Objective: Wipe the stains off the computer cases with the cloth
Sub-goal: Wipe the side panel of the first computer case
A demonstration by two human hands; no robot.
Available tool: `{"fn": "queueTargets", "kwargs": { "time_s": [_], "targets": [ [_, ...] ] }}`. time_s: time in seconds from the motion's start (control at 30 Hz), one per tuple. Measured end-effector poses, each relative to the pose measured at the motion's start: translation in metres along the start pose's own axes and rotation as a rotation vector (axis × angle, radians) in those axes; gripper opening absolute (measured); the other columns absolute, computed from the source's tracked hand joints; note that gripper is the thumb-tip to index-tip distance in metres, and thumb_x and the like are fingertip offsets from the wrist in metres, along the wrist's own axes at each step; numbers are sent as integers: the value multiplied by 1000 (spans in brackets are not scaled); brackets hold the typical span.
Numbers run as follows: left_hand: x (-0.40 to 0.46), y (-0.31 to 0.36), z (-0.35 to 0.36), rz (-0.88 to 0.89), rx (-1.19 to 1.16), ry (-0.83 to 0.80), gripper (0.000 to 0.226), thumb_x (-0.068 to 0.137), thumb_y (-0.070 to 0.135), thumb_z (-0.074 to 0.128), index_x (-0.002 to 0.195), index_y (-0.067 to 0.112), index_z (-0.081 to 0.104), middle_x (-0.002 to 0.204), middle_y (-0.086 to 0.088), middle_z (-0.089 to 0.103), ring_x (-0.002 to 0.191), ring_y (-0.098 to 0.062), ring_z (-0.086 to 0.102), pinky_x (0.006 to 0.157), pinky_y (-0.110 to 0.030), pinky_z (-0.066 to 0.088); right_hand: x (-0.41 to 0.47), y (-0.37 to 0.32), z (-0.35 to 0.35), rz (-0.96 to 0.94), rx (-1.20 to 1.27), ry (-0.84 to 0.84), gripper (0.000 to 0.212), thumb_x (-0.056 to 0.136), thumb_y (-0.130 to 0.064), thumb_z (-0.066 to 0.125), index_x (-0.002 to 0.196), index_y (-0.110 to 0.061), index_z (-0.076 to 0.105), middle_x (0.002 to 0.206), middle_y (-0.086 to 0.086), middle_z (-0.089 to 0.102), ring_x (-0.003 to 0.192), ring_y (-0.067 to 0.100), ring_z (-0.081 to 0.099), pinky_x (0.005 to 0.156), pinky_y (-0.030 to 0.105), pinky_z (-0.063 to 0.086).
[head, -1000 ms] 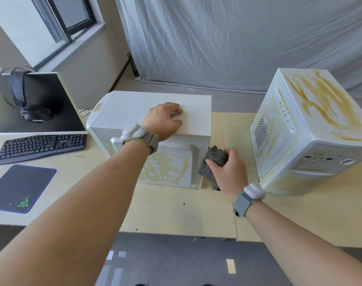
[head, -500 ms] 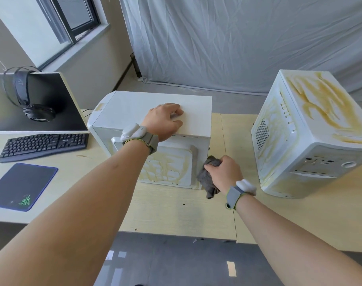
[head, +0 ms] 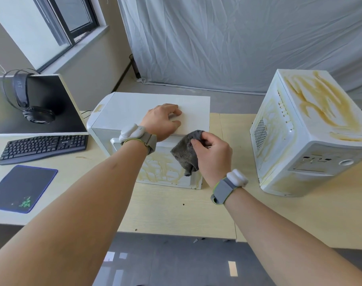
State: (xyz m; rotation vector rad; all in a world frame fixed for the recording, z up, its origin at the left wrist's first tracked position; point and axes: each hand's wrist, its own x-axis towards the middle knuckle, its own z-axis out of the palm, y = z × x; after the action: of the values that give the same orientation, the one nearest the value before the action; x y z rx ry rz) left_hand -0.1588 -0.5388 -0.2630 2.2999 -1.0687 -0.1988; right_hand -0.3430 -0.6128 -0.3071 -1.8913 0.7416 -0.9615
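Note:
A white computer case point(head: 132, 108) lies on its side at the desk's middle, its near face smeared with yellow-brown stains. My left hand point(head: 161, 120) rests on its clean top with the fingers relaxed. My right hand point(head: 213, 155) grips a grey cloth point(head: 185, 153) and holds it against the stained near face, by the upper right part. A second white case point(head: 312, 129) stands to the right, with yellow-brown stains over its top and left side.
A monitor point(head: 52, 108) with black headphones point(head: 29, 100) hung over it stands at the left, a black keyboard point(head: 42, 146) in front of it and a dark mouse pad point(head: 21, 186) nearer me. The wooden desk point(head: 176, 211) ends just below my forearms.
My right hand has carried the cloth from the case's lower right corner up and left onto the stained near face. My left hand has stayed on the top.

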Motion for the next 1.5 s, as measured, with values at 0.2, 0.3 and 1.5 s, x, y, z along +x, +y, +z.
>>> {"fn": "queueTargets", "kwargs": {
  "time_s": [0.2, 0.3, 1.5],
  "targets": [
    [-1, -1, 1, -5, -7, -13, 38, 82, 33, 59, 119, 34, 67, 146, 17, 53, 127, -18, 55, 105, -41, 47, -3, 9, 0, -35, -51, 19, 11, 87, -26, 73, 78, -20, 74, 57, -6, 61, 55, 18, 52, 51, 30, 43],
    [-3, -1, 0, -5, -15, -22, 41, 80, 36, 57, 120, 36, 66, 146, 19, 53, 127, -18, 56, 103, -42, 50, -11, 28, -1, 62, -88, -6, 7, 84, -25, 76, 80, -19, 78, 59, -9, 65, 55, 14, 57, 51, 28, 45],
    [-5, 5, 1, 9, 86, 28, 34, 84, 27, 57, 117, 31, 65, 139, 12, 57, 121, -21, 53, 101, -40, 44, -41, 108, -2, 1336, 468, -379, 16, 91, -17, 57, 100, -6, 65, 89, 16, 65, 77, 31, 65, 56, 34, 54]
  ]
}}
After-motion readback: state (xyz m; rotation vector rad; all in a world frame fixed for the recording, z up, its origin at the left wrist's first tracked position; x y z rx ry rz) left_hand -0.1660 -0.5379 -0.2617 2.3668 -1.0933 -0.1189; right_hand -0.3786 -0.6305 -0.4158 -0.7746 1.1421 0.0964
